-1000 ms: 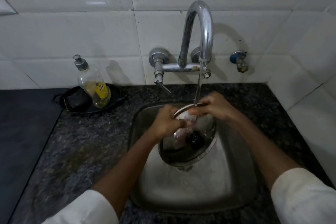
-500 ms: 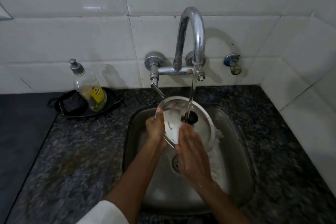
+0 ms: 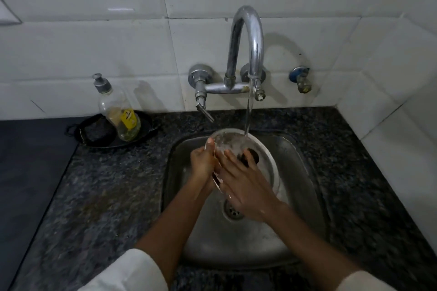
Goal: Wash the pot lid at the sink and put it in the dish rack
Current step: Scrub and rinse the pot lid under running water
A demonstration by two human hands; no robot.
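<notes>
Pot lid [image 3: 264,160]: tilted on edge over the steel sink [image 3: 305,172], under running water from the tap [image 3: 248,38].
Left hand [image 3: 203,163]: fingers curled closed on the lid's rim at 9 o'clock.
Right hand [image 3: 241,184]: flat and spread against the lid's face, gripping nothing, fingertips by the black knob [image 3: 254,156].
Soap bottle [image 3: 118,111]: counter, 10 o'clock of the sink.

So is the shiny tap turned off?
No, a stream of water runs from the curved chrome tap onto the round glass pot lid.
</notes>
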